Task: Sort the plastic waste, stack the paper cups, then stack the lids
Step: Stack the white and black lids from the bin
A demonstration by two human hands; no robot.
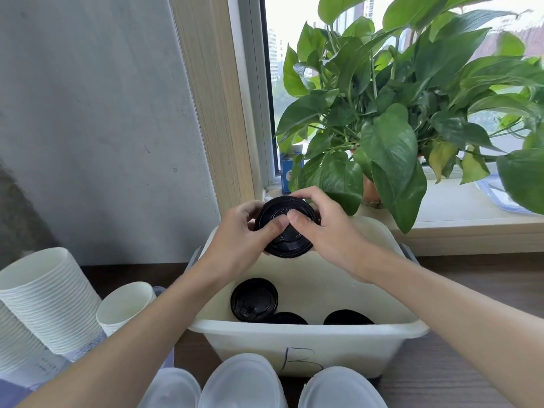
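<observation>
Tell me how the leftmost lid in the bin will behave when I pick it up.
The lid looks like thin moulded plastic, so it is probably very light and a bit bendy. It lies nearly flat on the floor of the bin, so it should not roll, but its low rim may be hard to pinch. The glossy surface could slip.
</observation>
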